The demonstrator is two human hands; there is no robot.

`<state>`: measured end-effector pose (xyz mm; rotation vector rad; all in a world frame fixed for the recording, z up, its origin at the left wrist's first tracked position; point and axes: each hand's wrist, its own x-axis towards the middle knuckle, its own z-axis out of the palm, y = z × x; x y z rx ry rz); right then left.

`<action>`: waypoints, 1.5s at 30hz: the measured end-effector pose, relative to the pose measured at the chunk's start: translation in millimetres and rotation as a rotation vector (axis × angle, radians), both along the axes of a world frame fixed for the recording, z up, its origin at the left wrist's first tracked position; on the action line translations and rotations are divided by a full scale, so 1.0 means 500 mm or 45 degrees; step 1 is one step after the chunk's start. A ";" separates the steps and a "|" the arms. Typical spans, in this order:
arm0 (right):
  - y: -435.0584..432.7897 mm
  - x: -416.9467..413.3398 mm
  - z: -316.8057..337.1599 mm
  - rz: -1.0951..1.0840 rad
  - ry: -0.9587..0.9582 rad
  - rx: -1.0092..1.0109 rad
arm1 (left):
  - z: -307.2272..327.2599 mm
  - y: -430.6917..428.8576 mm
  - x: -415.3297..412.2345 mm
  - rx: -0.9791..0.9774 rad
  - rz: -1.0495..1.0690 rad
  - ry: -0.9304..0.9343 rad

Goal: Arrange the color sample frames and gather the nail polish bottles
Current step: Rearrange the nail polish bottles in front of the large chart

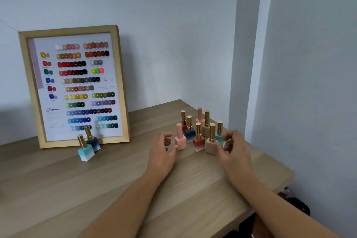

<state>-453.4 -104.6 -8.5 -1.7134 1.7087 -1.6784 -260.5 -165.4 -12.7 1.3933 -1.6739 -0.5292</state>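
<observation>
Both hands rest low on the counter (pixel 116 179), one on each side of a bunch of bottles. Left hand (pixel 161 150) has its grip loose and spread, with the thumb touching the pink bottle (pixel 180 140). Right hand (pixel 232 149) has its grip spread too, fingers curled, with the thumb at the tan bottle (pixel 211 144). It hides part of a teal bottle (pixel 219 131) behind it. Between the hands stands a red bottle (pixel 198 140). More bottles stand close behind, near the wall corner; they overlap, so some are hard to tell apart. Two bottles stand apart at the left: a light blue bottle (pixel 85 149) and a dark blue bottle (pixel 92 140), touching each other. Behind them a frame (pixel 75 85) leans on the wall, holding rows of color dots. Its small words are too blurry to read.
</observation>
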 end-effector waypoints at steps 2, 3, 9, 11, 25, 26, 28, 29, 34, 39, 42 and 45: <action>0.020 0.019 0.004 0.080 0.084 -0.096 | 0.001 0.013 0.022 -0.063 0.024 -0.021; 0.027 0.034 0.004 0.132 0.121 -0.120 | 0.003 0.020 0.036 -0.085 0.037 -0.030; 0.015 0.146 0.014 0.333 0.225 -0.040 | 0.013 0.055 0.136 -0.138 0.143 -0.064; 0.001 0.187 0.018 0.416 0.189 0.033 | 0.015 0.067 0.180 -0.136 0.179 -0.066; -0.159 0.494 -0.008 0.812 0.235 0.245 | 0.009 0.050 0.448 -0.007 0.733 -0.112; -0.172 0.512 -0.007 0.806 0.229 0.246 | 0.008 0.039 0.452 0.027 0.716 -0.104; -0.194 0.543 -0.005 0.798 0.217 0.225 | 0.008 0.018 0.457 0.083 0.668 -0.098; -0.203 0.554 -0.004 0.790 0.216 0.213 | 0.009 0.010 0.457 0.095 0.641 -0.109; -0.243 0.584 -0.005 0.762 0.192 0.182 | 0.005 -0.018 0.466 0.079 0.587 -0.100; -0.268 0.602 -0.010 0.767 0.257 0.171 | -0.006 -0.020 0.482 0.043 0.639 -0.004; -0.278 0.610 -0.011 0.784 0.265 0.180 | -0.008 -0.015 0.492 0.032 0.682 0.115; -0.285 0.616 -0.013 0.799 0.277 0.189 | -0.006 -0.011 0.495 0.018 0.703 0.179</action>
